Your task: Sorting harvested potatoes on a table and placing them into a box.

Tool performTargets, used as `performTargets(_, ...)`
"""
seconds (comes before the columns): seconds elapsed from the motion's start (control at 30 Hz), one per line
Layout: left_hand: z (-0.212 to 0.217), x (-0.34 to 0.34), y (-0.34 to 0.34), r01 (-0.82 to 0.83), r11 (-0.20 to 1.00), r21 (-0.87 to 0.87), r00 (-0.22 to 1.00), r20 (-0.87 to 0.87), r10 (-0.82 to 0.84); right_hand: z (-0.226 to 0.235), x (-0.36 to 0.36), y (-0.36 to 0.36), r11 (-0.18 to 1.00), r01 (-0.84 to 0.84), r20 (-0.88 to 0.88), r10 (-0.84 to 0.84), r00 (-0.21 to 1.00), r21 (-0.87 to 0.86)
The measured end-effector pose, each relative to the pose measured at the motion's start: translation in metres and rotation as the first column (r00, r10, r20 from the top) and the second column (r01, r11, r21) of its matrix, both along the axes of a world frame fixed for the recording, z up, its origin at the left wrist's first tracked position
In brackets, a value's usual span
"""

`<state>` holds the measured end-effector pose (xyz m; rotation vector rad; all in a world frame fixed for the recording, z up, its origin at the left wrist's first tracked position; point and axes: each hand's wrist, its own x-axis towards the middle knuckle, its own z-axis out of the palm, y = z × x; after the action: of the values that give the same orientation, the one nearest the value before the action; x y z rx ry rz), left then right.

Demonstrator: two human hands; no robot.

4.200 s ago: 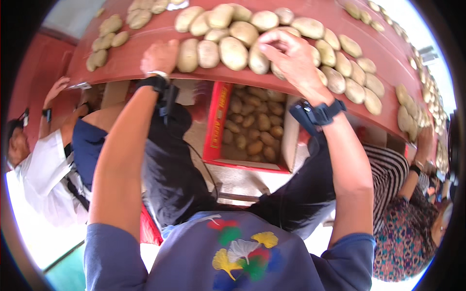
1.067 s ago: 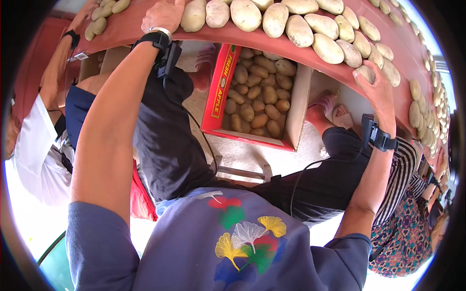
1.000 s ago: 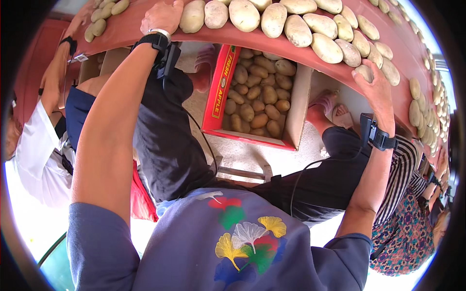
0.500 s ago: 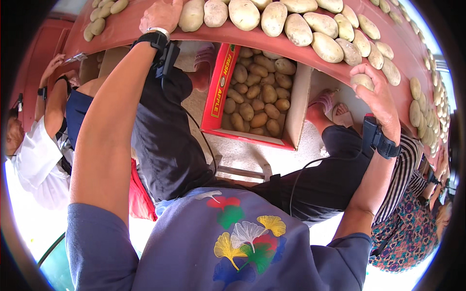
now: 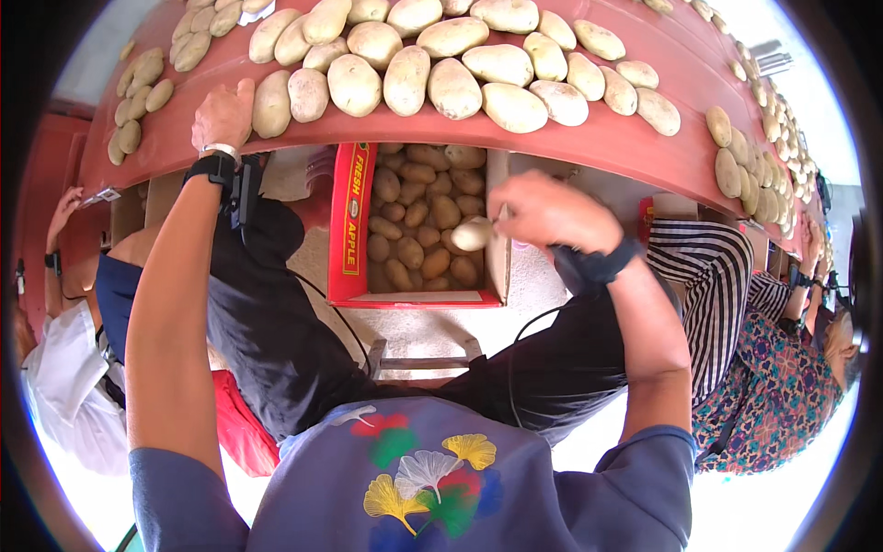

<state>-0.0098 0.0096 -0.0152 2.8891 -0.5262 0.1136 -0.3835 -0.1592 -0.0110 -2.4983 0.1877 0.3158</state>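
Note:
My left hand (image 5: pixel 225 116), fingers curled with nothing visible in them, rests on the edge of the red table (image 5: pixel 198 166). Right beside it lies a potato (image 5: pixel 271 104), at the end of a long spread of pale potatoes. My right hand (image 5: pixel 549 213) is over the right wall of a red cardboard box (image 5: pixel 347 225) below the table edge. A pale potato (image 5: pixel 472 234) is at its fingertips, above the box. The fingers are blurred and partly hidden, but look closed on it. Several potatoes (image 5: pixel 418 216) lie inside the box.
More potato groups (image 5: pixel 750 175) lie along the table's right side and others (image 5: pixel 138 87) on its left. A person in a white top (image 5: pixel 69 368) sits at left, and one in a patterned top (image 5: pixel 773 396) at right. My knees flank the box.
My right hand has swung left and down from the table edge to the box with the potato. My left hand stays on the table edge. The view has shifted, showing more of the table.

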Motion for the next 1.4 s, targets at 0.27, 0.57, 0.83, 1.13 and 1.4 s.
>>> performTargets(0.27,-0.001,0.000,0.002,0.016,1.000,0.015,1.000,-0.007,-0.016,0.032,-0.065,-0.139,0.594,0.804,0.611,-0.633,0.476,-0.011)
performTargets(0.57,-0.002,0.002,-0.001,-0.032,0.999,-0.022,0.999,-0.013,0.031,0.002,-0.099,-0.195,0.491,0.802,0.533,-0.602,0.595,-0.341)
performTargets(0.83,-0.001,-0.002,-0.004,-0.016,1.000,-0.023,1.000,-0.007,0.016,0.005,-0.081,-0.172,0.546,0.759,0.473,-0.595,0.650,-0.355)
performTargets(1.13,-0.002,-0.001,-0.002,-0.017,1.000,-0.021,1.000,-0.018,0.016,0.020,-0.097,-0.166,0.612,0.680,0.162,-0.684,0.711,-0.402)
performTargets(1.4,-0.001,-0.004,-0.001,-0.008,0.999,-0.047,1.000,0.022,0.009,0.052,-0.058,-0.067,0.695,0.573,-0.227,-0.531,0.816,0.435)
